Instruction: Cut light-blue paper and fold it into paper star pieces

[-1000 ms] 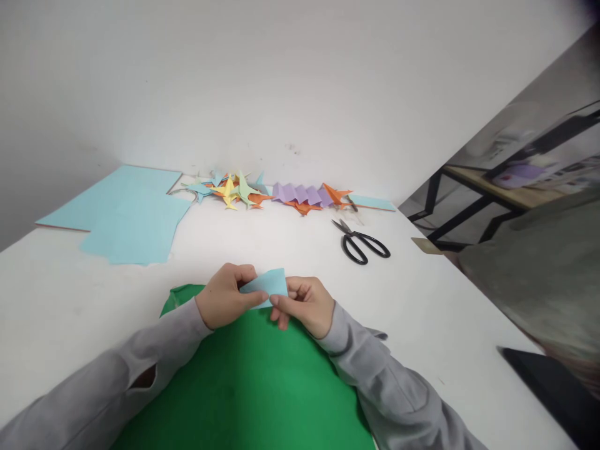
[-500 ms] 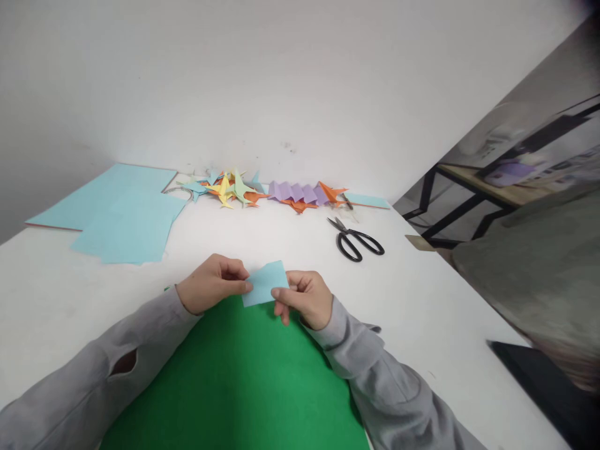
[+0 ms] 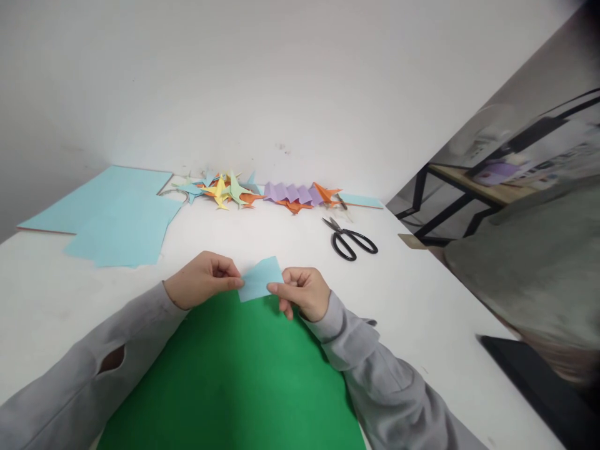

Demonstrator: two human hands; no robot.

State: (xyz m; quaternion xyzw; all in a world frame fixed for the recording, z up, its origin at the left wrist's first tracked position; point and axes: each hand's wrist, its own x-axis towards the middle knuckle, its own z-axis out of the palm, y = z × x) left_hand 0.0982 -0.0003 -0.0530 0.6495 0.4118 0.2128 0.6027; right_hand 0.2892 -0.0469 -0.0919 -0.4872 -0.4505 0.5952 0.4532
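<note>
A small piece of light blue paper [image 3: 259,279] is held up between my two hands, over the far end of a green mat or cloth [image 3: 234,375]. My left hand [image 3: 209,278] pinches its left edge between thumb and fingers. On the other side, my right hand [image 3: 304,291] grips the right edge, thumb on the near face and fingers behind, partly hidden. Black-handled scissors [image 3: 349,237] lie on the white table beyond my right hand, blades slightly apart. Larger light blue sheets [image 3: 126,228] are spread at the left.
Folded paper figures [image 3: 225,189] in several colours are heaped along the wall, beside a purple pleated paper strip [image 3: 293,194]. A blue paper pad [image 3: 360,200] lies at the back right. Near the right table edge is a flat black object [image 3: 529,375]. A wooden shelf [image 3: 487,184] stands beyond.
The whole view has shifted slightly, so things sit a little further left. Both hands keep their hold on the small blue paper, which shows almost the same pose.
</note>
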